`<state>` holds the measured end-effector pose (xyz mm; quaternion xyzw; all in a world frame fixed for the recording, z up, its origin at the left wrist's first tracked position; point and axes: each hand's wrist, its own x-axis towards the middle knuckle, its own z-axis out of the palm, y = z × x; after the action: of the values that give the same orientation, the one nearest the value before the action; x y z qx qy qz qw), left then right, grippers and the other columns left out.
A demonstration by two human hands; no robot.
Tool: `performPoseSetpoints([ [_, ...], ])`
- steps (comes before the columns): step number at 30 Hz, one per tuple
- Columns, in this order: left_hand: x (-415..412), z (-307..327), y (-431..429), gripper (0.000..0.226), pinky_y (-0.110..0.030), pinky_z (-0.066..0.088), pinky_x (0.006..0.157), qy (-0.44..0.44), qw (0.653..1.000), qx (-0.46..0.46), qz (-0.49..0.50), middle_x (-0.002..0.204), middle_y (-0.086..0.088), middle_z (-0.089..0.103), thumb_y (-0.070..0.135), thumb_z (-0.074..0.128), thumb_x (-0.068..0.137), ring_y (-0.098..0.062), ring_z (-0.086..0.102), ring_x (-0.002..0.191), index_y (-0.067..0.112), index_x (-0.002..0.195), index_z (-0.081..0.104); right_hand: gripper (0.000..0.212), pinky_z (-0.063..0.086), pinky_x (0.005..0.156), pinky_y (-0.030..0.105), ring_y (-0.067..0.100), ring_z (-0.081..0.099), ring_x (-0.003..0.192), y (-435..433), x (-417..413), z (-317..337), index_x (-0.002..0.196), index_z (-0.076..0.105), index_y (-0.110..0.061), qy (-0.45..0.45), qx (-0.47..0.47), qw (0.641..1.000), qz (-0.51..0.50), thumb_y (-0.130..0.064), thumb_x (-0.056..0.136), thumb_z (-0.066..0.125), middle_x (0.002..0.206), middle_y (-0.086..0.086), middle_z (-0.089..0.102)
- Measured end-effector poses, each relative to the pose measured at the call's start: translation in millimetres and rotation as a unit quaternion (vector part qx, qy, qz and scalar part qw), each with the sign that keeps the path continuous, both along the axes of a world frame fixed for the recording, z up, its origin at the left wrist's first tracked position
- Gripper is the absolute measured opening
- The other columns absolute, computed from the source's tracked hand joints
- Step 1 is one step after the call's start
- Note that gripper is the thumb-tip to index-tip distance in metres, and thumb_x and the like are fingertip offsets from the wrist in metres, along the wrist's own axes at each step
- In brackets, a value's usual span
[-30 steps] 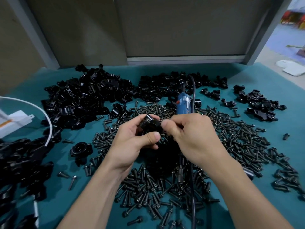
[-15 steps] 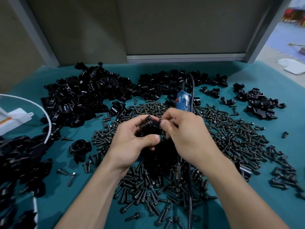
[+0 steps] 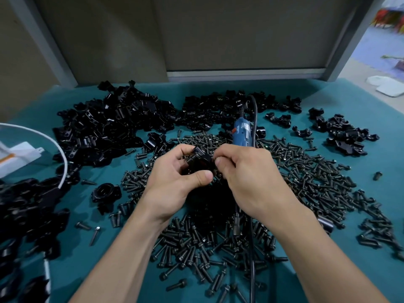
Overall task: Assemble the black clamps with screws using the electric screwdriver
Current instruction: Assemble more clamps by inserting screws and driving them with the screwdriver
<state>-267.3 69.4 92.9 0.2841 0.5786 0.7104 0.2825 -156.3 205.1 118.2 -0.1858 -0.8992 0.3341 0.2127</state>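
Observation:
My left hand [image 3: 175, 182] grips a black clamp [image 3: 200, 159] above the middle of the table, thumb across its near side. My right hand [image 3: 247, 176] meets it from the right, fingertips pinched together at the clamp's right edge; what they pinch is hidden. The blue electric screwdriver [image 3: 241, 132] lies on the table just behind my right hand, its black cord [image 3: 251, 248] running toward me under my right wrist. A wide spread of black screws [image 3: 306, 182] covers the teal table [image 3: 371, 259] beneath both hands.
Heaps of black clamp parts lie at the back left [image 3: 105, 127], back middle [image 3: 218, 106], right [image 3: 341, 134] and near left [image 3: 24, 206]. A single clamp [image 3: 106, 192] sits left of my left hand. A white wire loop [image 3: 59, 154] and white packet [image 3: 19, 154] are at the left edge.
Both hands have stayed together on the clamp, with small shifts of the right fingertips against its edge. The view has tilted slightly.

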Motion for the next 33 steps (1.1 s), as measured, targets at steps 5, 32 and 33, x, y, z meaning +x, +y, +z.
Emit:
performPoseSetpoints([
  [5, 1, 0, -2, 0.042, -0.029, 0.061, 0.071, 0.080, 0.996, -0.041, 0.024, 0.091, -0.004, 0.080, -0.014, 0.082, 0.077, -0.019, 0.076, 0.081, 0.013, 0.106, 0.067, 0.036, 0.039, 0.052, 0.027, 0.015, 0.051, 0.056, -3, -2, 0, 0.073, 0.050, -0.019, -0.057, 0.082, 0.995, 0.001, -0.032, 0.107, 0.048, 0.059, -0.005, 0.051],
  [32, -1, 0, -5, 0.047, -0.018, 0.034, 0.040, -0.114, 0.988, -0.086, 0.066, 0.094, -0.012, 0.080, 0.052, 0.051, 0.105, -0.009, 0.049, 0.048, 0.010, 0.105, 0.070, 0.022, 0.048, 0.042, 0.026, 0.020, 0.057, 0.045, 41, -4, 19, 0.103, 0.060, 0.000, 0.042, -0.537, 0.823, -0.183, -0.010, 0.083, 0.063, 0.064, 0.014, 0.065],
  [33, -1, -1, -5, 0.046, -0.018, 0.033, 0.039, -0.088, 0.988, -0.101, 0.078, 0.089, -0.013, 0.080, 0.051, 0.052, 0.105, -0.010, 0.048, 0.046, 0.010, 0.101, 0.071, 0.028, 0.049, 0.044, 0.027, 0.021, 0.056, 0.047, 40, -1, 21, 0.110, 0.059, 0.002, 0.087, -0.588, 0.791, -0.144, -0.006, 0.082, 0.058, 0.065, 0.014, 0.065],
])
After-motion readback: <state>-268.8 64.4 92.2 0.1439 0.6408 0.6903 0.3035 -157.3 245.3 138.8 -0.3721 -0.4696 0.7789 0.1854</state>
